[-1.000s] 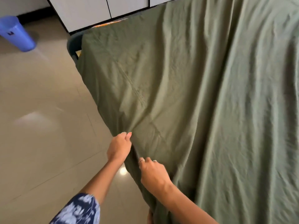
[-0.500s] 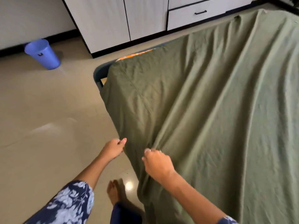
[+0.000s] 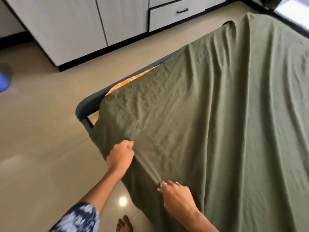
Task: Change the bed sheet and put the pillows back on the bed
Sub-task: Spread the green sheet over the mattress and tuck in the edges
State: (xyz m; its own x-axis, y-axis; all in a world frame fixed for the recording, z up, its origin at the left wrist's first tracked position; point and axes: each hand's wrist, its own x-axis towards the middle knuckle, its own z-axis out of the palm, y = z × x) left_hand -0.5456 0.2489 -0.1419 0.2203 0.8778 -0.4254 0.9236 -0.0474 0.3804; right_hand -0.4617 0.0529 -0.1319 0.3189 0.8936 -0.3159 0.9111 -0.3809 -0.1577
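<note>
I see a green bed sheet (image 3: 209, 123) spread over the bed, wrinkled, hanging off the near edge. My left hand (image 3: 120, 155) & right hand (image 3: 177, 197) each pinch a fold of it at that edge. An orange cloth (image 3: 127, 82) peeks out by the blue bed frame (image 3: 87, 106).

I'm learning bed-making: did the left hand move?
Yes: the left hand, gripping the wrinkled green fabric sheet, moved along its edge toward the dark blue bed-frame corner.
</note>
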